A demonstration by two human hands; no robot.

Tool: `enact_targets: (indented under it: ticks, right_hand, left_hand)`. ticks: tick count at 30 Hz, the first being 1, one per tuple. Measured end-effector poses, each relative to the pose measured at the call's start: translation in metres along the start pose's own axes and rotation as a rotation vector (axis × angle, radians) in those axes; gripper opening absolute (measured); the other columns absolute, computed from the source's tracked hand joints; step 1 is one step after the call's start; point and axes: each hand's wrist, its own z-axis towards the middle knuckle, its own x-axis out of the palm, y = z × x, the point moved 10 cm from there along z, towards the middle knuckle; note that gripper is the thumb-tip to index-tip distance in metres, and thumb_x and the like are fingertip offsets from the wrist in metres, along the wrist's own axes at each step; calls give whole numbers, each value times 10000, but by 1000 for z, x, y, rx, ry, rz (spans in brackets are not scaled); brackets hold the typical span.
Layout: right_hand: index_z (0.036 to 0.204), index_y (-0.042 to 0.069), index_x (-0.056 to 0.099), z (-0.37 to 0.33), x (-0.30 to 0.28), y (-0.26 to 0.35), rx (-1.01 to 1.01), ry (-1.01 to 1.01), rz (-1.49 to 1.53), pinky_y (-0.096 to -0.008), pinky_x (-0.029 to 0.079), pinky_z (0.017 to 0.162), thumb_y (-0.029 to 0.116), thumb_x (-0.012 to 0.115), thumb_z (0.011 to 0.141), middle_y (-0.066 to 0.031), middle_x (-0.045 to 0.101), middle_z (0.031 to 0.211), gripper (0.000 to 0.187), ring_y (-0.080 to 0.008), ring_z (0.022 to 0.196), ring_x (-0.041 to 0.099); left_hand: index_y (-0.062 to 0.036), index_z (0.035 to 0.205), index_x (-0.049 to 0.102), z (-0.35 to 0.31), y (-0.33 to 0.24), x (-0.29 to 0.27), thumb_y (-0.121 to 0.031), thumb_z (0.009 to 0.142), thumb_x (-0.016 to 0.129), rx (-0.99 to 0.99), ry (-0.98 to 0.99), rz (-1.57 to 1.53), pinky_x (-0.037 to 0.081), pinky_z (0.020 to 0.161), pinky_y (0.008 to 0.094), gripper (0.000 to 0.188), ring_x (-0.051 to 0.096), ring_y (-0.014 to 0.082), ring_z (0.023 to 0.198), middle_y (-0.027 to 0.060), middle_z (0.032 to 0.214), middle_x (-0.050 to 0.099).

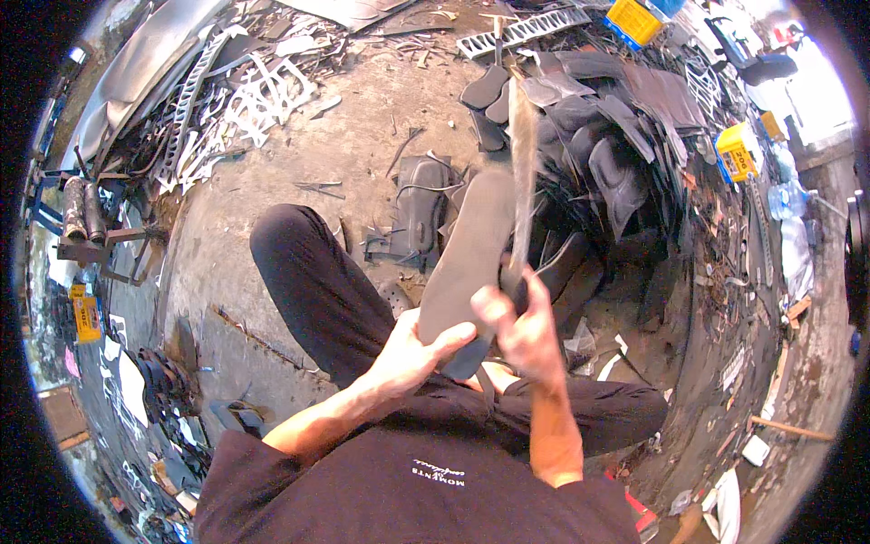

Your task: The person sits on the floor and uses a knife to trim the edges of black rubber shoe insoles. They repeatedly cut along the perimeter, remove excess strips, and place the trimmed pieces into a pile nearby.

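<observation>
My left hand (410, 355) grips the heel end of a grey shoe sole (467, 245), its thumb lying across the face. The sole points up and slightly to the right, above my crossed legs. My right hand (524, 325) is closed round the dark handle of a long knife (523, 172). The blade rises along the sole's right edge and is smeared by motion; whether it touches the sole I cannot tell. A dark sheet with a raised sole shape (422, 208) lies on the ground just beyond the sole.
A heap of black sole-shaped sheets and scraps (616, 163) lies at the far right. White cut-out offcuts (267, 100) are piled at the far left. Yellow containers (739, 152) stand on the right, and a metal frame (109, 238) stands on the left. A wooden stick (793, 428) lies at the right.
</observation>
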Motion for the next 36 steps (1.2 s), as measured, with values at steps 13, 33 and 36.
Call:
enact_targets:
  ticks: [13,33,36]
  right_hand:
    - [1115,49,633,-70,-22,-31,-170,-103,-643,-407,421,535,672,368,1103,-106,556,661,677,-246,555,571]
    - [1334,26,616,-24,0,106,-202,764,-769,-447,573,725,312,724,988,-193,712,984,462,-382,847,731]
    - [1297,42,721,0,-13,61,235,710,-656,-419,551,911,600,452,1114,-190,782,1126,646,-294,1019,739]
  left_hand:
    - [-104,1158,760,31,-49,-13,-426,1081,677,0,44,-152,543,657,225,342,666,34,744,-34,954,759]
    - [-36,1171,766,-2,-66,52,-309,986,830,-14,398,106,594,735,253,336,712,76,817,22,963,783]
    - [-40,1191,767,4,-57,56,-304,992,823,-74,378,85,592,735,250,335,711,72,827,18,967,782]
